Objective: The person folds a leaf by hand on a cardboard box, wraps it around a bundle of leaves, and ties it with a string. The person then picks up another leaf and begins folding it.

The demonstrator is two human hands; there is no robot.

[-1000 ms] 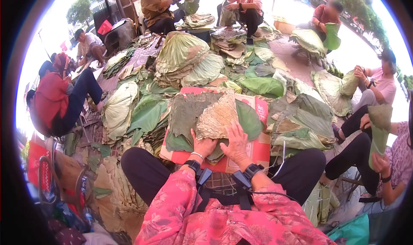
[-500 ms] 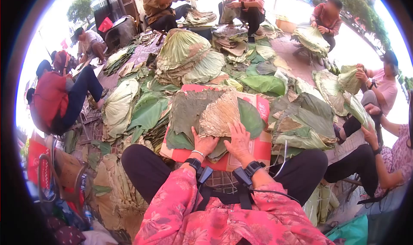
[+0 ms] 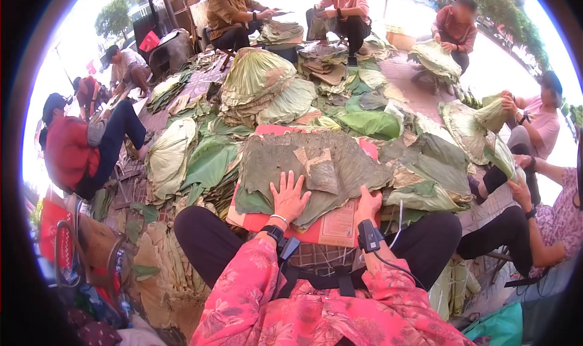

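A large grey-brown dried lotus leaf [image 3: 355, 164] lies spread over a red cardboard box [image 3: 316, 232] in front of my knees. My left hand [image 3: 289, 197] rests flat on it with the fingers spread. At the leaf's lower right edge, my right hand [image 3: 368, 204] pinches the rim, with some fingers hidden beneath. A small folded brown leaf piece [image 3: 322, 174] lies on top, between and beyond both hands. Green leaf [image 3: 252, 201] shows from under the left side.
Beyond the box stands a tall stack of pale green leaves [image 3: 255, 82]. More leaf piles lie left [image 3: 173, 154] and right [image 3: 431, 164]. Several people sit around, some handling leaves; one in a flowered top [image 3: 555, 224] sits close on my right.
My right hand has moved right, and the grey-brown leaf now spreads across the box's right side, covering the green leaf there. The tan section has become a small folded piece. My left fingers have spread.
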